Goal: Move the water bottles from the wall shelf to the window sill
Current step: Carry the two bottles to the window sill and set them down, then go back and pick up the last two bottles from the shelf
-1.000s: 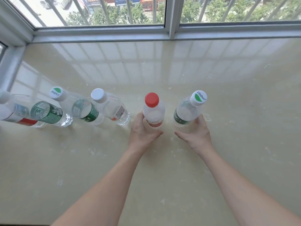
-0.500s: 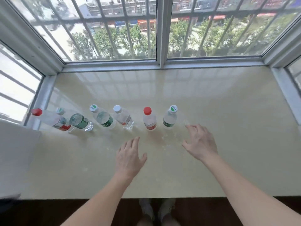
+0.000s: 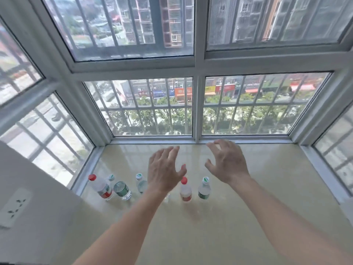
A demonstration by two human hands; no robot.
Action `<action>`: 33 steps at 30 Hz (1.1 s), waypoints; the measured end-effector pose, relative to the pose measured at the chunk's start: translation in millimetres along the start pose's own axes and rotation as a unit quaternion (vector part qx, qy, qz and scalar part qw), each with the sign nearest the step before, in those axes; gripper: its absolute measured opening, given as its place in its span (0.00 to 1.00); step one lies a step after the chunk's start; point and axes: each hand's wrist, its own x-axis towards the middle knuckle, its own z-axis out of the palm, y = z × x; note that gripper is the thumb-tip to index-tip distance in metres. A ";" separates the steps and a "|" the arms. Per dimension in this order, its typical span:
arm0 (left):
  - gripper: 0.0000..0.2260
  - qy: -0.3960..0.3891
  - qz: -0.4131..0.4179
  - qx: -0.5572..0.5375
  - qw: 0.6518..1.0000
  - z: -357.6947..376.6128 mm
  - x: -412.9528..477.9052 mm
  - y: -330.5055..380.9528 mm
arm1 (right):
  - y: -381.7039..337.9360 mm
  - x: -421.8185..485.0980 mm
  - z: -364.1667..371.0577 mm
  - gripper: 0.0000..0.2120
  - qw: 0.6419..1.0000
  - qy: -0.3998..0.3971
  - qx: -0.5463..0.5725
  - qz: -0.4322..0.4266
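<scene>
Several clear water bottles stand in a row on the beige window sill (image 3: 257, 188). From the left: a red-capped bottle (image 3: 101, 187), a green-labelled bottle (image 3: 122, 191), another green-capped bottle (image 3: 141, 183) partly behind my left wrist, a red-capped bottle (image 3: 185, 190) and a green-capped bottle (image 3: 204, 190). My left hand (image 3: 164, 171) is raised above the row with fingers spread, holding nothing. My right hand (image 3: 226, 162) hovers higher and to the right, fingers curled apart, also holding nothing. The wall shelf is out of view.
A barred bay window (image 3: 194, 108) surrounds the sill on three sides. A white wall with a power socket (image 3: 16, 207) stands at the lower left. Bare sill stretches to the right of the bottles.
Both hands let go of the two rightmost bottles, pulled back, then rose above the row. The view has tilted up, showing much more window.
</scene>
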 end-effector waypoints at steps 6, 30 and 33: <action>0.29 0.034 0.058 0.010 0.998 -34.6 34.9 13.1 | -6.0 9.7 -33.3 0.21 0.999 0.042 0.011 0.017; 0.28 -0.067 0.499 -0.177 0.846 -30.6 -56.9 280.2 | 83.0 -313.3 -138.3 0.24 0.854 0.062 -0.121 0.503; 0.28 -0.081 0.551 -0.192 0.808 -33.5 -92.2 324.5 | 83.9 -367.8 -151.6 0.22 0.816 0.079 -0.156 0.551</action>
